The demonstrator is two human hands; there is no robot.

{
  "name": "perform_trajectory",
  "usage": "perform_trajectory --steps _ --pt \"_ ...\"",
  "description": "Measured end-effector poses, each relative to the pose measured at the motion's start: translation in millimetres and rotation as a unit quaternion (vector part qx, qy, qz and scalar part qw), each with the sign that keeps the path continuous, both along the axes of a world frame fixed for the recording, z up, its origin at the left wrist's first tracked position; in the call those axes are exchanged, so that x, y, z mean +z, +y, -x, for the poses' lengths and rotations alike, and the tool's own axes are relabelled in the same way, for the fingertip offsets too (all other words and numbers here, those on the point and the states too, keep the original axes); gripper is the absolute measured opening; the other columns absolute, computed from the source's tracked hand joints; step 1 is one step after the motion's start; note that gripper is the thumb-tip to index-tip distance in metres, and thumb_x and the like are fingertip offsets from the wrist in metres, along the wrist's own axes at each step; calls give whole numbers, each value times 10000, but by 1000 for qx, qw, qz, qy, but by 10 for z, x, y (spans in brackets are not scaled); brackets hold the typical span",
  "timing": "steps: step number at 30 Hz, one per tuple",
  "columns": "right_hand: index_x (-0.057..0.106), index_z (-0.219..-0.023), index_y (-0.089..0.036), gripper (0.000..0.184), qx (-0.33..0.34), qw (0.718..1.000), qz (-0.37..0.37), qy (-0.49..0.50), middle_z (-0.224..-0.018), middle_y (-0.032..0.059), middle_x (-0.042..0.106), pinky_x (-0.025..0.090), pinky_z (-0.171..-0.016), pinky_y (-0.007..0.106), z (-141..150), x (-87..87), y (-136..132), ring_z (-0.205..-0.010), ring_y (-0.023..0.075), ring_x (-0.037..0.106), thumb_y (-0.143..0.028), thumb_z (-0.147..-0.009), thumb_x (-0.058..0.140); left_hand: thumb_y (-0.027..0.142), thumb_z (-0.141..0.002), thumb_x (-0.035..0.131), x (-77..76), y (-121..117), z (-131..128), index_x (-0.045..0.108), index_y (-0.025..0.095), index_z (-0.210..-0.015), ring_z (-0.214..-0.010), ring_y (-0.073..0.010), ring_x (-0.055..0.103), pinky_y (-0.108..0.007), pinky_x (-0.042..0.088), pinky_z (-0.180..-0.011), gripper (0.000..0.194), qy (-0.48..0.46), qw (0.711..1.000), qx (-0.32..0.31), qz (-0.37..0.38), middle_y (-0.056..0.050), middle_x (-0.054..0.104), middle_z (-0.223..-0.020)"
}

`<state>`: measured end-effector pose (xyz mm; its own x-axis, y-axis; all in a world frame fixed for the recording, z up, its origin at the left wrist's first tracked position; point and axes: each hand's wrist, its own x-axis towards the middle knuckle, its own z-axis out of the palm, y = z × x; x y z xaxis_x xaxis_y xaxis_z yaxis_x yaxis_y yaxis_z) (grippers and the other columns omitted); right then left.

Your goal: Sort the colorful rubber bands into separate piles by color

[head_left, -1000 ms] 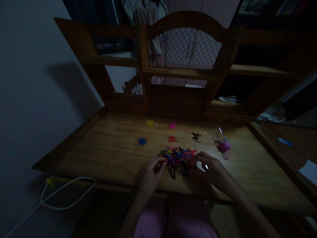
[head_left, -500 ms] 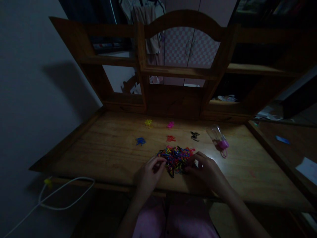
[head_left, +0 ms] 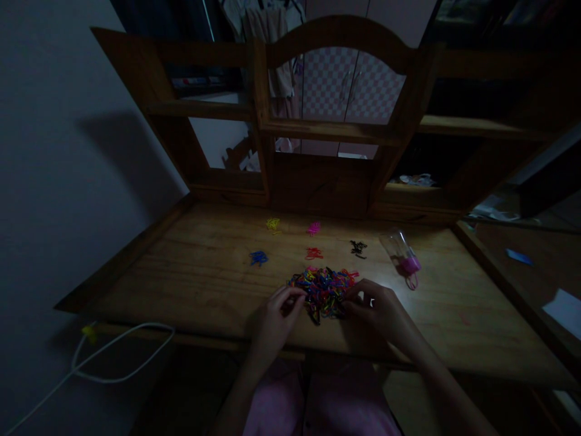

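A heaped pile of mixed-colour small loops that look like rubber bands (head_left: 323, 292) lies near the desk's front edge. At its left side my left hand (head_left: 280, 312) is closed, thumb and fingertips pinched together; whatever they hold is too small to make out. My right hand (head_left: 379, 306) reaches into the pile's right side, its fingertips also pinched at the dark bands there. Beyond the pile lie single-colour groups: blue bands (head_left: 258, 258), yellow bands (head_left: 273, 224), pink bands (head_left: 313, 228), red bands (head_left: 314, 253) and black bands (head_left: 358, 248).
A clear container with a pink lid and loop (head_left: 410, 264) lies on its side at the right of the wooden desk (head_left: 190, 266). A shelf unit (head_left: 327, 130) rises along the back. At lower left hangs a white cable (head_left: 122, 379). A paper sheet (head_left: 563, 312) lies far right.
My right hand's fingertips have shifted slightly within the right side of the pile. My left hand stays almost still, and the sorted groups look the same.
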<state>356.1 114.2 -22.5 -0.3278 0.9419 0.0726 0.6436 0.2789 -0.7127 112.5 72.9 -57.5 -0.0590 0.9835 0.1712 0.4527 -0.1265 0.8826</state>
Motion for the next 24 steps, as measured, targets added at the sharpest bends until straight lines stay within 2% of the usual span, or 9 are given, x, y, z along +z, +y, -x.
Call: perform_trajectory --steps 8,16,20,24 --pt "679 -796 -205 54 22 1000 -4 -2 -791 5 665 413 -589 250 37 20 16 -644 145 564 -230 -814 635 281 -906 542 22 -6 0 673 220 -907 -790 -148 635 -216 480 -697 145 -11 1000 -3 13 -5 678 -887" --pt "698 -838 -204 196 -10 999 14 34 -824 34 705 437 -553 253 -21 136 83 -628 153 598 -395 -835 653 286 -910 529 49 -5 1 672 214 -901 -791 -153 643 -221 483 -703 161 -15 1000 -6 13 -10 688 -873" --pt "710 -880 -182 289 -15 997 41 67 -800 57 709 412 -461 235 -52 204 285 -520 127 567 -457 -839 635 306 -914 518 50 -13 5 676 224 -914 -766 -154 650 -217 484 -677 178 -22 999 -5 26 -3 698 -850" --pt "718 -863 -168 324 -2 996 12 86 -758 63 700 411 -449 230 -23 238 654 -498 118 556 -482 -816 653 341 -907 527 37 -11 3 678 230 -919 -750 -158 659 -213 485 -637 188 -29 999 7 39 -4 709 -848"
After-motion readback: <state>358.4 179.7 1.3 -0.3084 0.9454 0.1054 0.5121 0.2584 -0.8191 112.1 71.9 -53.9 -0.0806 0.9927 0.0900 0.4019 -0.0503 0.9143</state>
